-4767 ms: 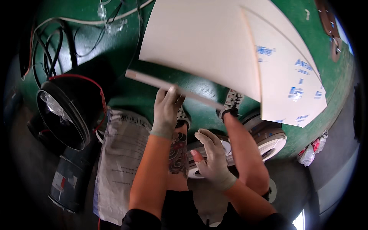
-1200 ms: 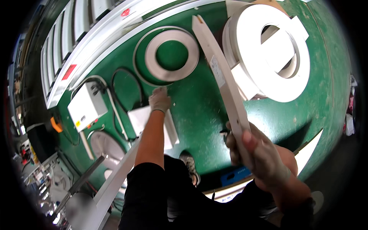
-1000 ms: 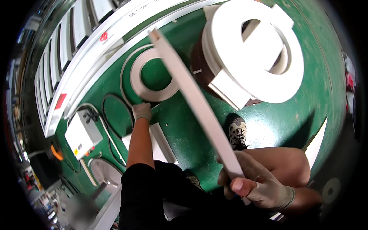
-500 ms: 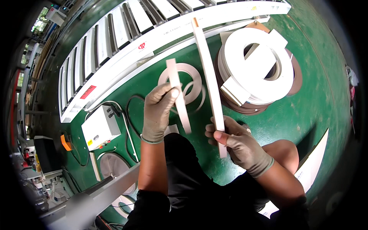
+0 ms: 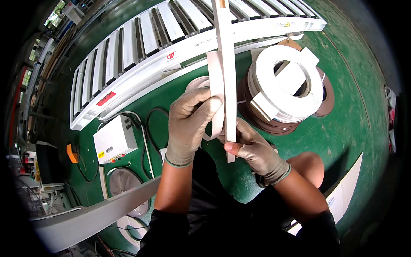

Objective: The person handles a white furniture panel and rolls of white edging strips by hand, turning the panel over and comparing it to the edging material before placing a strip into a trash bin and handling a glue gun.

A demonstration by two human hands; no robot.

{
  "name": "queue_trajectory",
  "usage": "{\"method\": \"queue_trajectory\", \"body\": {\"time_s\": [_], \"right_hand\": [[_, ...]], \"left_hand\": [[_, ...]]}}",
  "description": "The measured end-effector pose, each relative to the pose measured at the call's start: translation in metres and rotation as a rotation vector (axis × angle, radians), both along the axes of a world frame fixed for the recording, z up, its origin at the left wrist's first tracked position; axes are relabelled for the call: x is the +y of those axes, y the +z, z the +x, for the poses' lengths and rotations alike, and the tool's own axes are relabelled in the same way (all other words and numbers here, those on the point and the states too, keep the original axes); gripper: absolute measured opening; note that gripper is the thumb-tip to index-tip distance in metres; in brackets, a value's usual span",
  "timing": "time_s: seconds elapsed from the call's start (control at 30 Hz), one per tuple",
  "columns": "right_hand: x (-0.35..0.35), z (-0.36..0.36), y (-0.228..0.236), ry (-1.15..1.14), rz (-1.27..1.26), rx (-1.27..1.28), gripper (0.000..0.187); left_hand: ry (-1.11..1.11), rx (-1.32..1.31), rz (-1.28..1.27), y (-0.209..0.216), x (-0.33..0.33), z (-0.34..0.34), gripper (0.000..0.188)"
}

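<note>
Both of my hands wear pale work gloves. My left hand (image 5: 188, 126) pinches a thin, flat off-white strip of edge banding (image 5: 215, 70) between thumb and fingers. Upright alongside it stands a long narrow white board (image 5: 230, 90), its lower part gripped by my right hand (image 5: 261, 152). That glove leaves the thumb tip bare. Strip and board lie side by side in the picture; whether they touch I cannot tell. The board's top end shows a brown patch. Behind my left hand a pale coil of edge banding (image 5: 198, 82) on the floor is partly hidden.
A white roller conveyor (image 5: 195, 42) crosses the far side. To the right, white and brown edge banding rolls (image 5: 314, 92) are stacked on the green floor. At left are a white control box (image 5: 114, 139) with cables, a round disc (image 5: 124, 184) and a grey metal beam (image 5: 98, 210).
The strip and the board have come together in front of me: my left hand moved right, my right hand slightly left and up. The head view has shifted a little.
</note>
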State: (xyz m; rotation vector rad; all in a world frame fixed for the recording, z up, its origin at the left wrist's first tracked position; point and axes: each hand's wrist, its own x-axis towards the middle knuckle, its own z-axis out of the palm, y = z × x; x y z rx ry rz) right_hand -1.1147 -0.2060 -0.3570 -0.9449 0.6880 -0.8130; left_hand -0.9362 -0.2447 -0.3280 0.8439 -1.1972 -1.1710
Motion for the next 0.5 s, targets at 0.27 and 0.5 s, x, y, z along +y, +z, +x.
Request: {"method": "queue_trajectory", "body": {"time_s": [0.27, 0.5], "right_hand": [[0.003, 0.006, 0.003, 0.005, -0.008, 0.025, 0.046], [0.009, 0.006, -0.011, 0.027, 0.053, 0.103, 0.045]], "left_hand": [[0.007, 0.015, -0.046, -0.007, 0.006, 0.005, 0.019], [0.058, 0.193, -0.107, 0.014, 0.000, 0.007, 0.020]]}}
